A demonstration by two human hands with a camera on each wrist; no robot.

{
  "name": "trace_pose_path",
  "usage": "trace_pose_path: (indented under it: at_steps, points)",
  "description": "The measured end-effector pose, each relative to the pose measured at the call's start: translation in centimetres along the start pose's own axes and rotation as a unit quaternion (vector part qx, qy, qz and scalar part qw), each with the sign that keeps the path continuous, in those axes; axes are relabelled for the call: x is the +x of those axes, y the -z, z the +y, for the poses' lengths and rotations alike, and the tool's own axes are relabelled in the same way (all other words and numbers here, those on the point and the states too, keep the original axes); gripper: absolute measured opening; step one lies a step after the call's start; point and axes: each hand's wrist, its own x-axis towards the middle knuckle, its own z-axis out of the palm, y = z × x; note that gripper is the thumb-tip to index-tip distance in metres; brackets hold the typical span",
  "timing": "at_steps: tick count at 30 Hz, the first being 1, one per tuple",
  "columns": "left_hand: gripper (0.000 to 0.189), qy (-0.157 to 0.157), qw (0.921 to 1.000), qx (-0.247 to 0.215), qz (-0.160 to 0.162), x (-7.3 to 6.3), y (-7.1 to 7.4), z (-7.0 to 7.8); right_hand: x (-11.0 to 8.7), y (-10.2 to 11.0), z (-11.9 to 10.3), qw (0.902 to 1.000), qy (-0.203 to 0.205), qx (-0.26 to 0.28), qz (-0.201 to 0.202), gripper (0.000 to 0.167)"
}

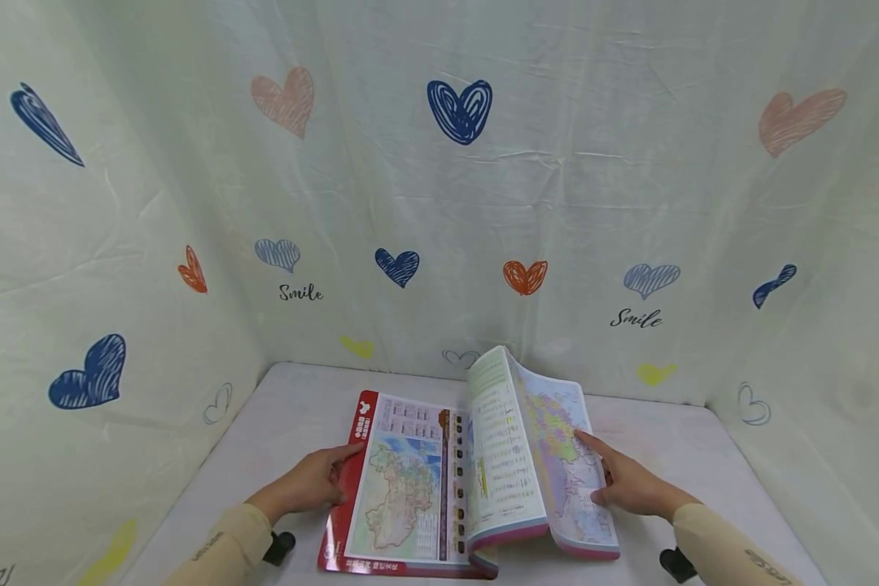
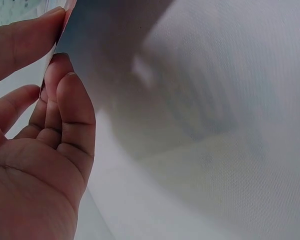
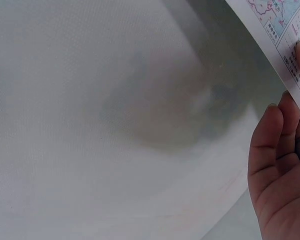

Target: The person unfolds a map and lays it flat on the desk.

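A map book (image 1: 403,496) lies spread on the white table, its left side edged in red and printed with a large map. A row of dark marks runs down near its middle. Pages of text (image 1: 501,456) curve upward at the centre, beside a colourful map page (image 1: 560,423) on the right. My left hand (image 1: 311,484) pinches the red left edge, thumb on top and fingers beneath, as the left wrist view shows. On the other side, my right hand (image 1: 633,484) pinches the right edge of the map page, with fingers under the sheet in the right wrist view.
The white table (image 1: 286,407) ends at a pale curtain (image 1: 593,203) printed with hearts and "Smile", which hangs behind and on both sides. A small black device (image 1: 278,548) sits by the left wrist, and another black device (image 1: 677,563) by the right.
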Motion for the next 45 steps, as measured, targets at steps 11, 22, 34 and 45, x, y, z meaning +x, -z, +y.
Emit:
trace_pose_path:
  at_steps: [11,22,34,45]
  points:
    - [0.083,-0.002,1.0000,0.004,0.002,-0.3,0.4,-0.5,-0.2,0.4,1.2,0.9990,-0.035,-0.016,0.023,0.101]
    - [0.084,0.008,1.0000,-0.001,0.005,-0.5,0.8,-0.7,-0.9,1.0,1.3,0.9984,-0.047,-0.017,0.027,0.101]
    - [0.086,0.031,0.9995,-0.003,0.003,-0.6,1.3,-1.4,-1.6,2.0,2.6,0.9973,-0.060,-0.031,0.030,0.103]
    - [0.085,0.030,0.9995,0.003,-0.001,-0.9,1.9,-1.8,-2.5,2.9,3.7,0.9975,-0.060,-0.025,0.027,0.103]
